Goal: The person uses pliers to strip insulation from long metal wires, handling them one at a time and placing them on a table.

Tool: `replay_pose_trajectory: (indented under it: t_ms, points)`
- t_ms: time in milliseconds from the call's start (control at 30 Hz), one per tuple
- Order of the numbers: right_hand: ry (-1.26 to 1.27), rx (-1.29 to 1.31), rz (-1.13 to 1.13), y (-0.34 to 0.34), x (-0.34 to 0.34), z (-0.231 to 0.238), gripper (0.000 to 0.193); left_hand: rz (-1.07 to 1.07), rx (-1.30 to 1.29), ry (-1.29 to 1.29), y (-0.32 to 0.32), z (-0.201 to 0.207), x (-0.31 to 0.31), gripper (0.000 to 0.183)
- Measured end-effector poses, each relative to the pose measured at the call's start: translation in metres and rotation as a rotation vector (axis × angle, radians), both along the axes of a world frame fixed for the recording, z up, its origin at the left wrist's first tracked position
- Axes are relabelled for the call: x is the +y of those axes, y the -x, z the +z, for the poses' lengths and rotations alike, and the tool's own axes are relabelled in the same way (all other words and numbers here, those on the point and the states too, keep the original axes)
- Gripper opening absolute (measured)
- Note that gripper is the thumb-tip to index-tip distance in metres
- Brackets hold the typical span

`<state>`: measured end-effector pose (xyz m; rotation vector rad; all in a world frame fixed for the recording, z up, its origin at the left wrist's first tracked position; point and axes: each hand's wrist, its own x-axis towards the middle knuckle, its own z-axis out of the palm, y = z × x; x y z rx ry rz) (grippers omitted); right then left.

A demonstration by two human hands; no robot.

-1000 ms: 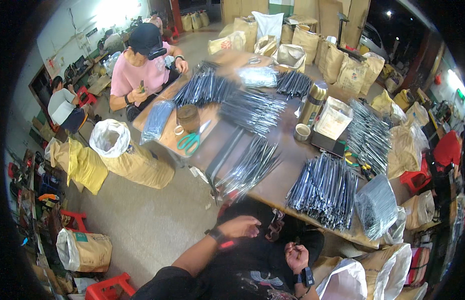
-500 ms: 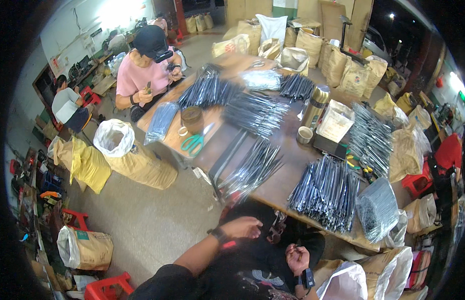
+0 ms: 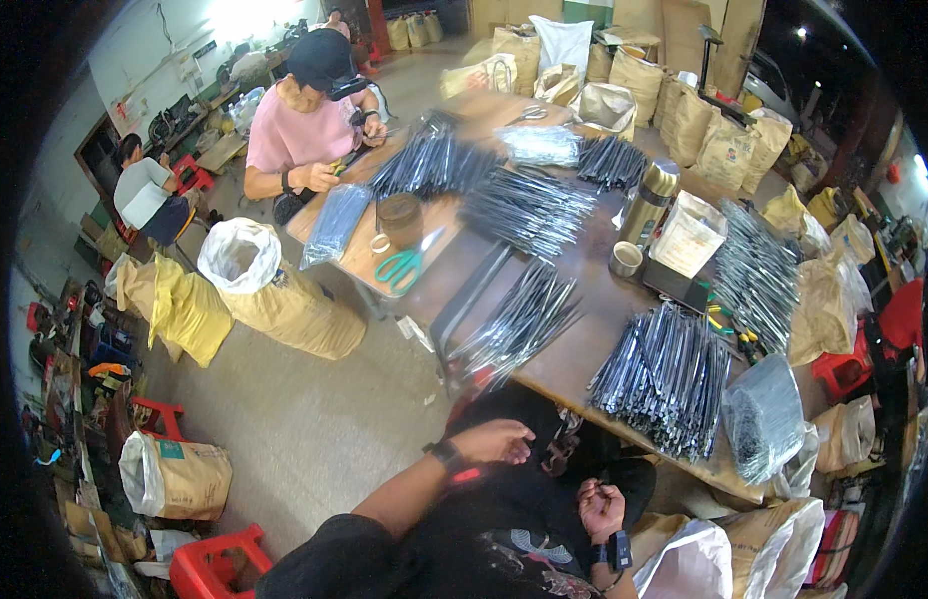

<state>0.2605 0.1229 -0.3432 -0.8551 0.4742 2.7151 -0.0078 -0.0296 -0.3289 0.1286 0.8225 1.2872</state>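
Over my lap, close to the table's front edge, my left hand (image 3: pixel 492 440) is loosely closed, its fingers together and pointing right. What it holds, if anything, is hidden. To its right, my right hand (image 3: pixel 601 505) has its fingers curled in, with a small dark thing at the fingertips that I cannot make out. Just beyond my hands, a fanned pile of thin dark strips (image 3: pixel 519 324) lies at the near table edge. A thicker pile of dark strips (image 3: pixel 659 379) sits to its right, beside a clear plastic bag of strips (image 3: pixel 763 417).
The brown table (image 3: pixel 554 374) also carries green-handled scissors (image 3: pixel 399 268), a thermos (image 3: pixel 652 205), a metal cup (image 3: pixel 626 259) and more strip piles (image 3: pixel 532 212). Across it, a person in pink (image 3: pixel 304 135) handles a small tool. Sacks (image 3: pixel 294 304) and a red stool (image 3: pixel 220 561) stand around.
The whole view has shifted, so the table and sacks appear slightly farther right. The person in pink has lowered the tool toward the table. My hands keep nearly the same pose.
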Motion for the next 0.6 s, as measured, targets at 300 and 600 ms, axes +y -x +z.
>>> replay_pose_trajectory:
  t_ms: [300, 600]
  points:
    - [-0.034, 0.007, -0.012, -0.007, -0.001, -0.017, 0.019, -0.044, -0.020, -0.033, 0.003, 0.000, -0.005, 0.025]
    - [-0.068, -0.046, -0.036, -0.006, 0.002, -0.008, 0.018, -0.036, -0.015, -0.023, 0.004, -0.001, 0.004, 0.027]
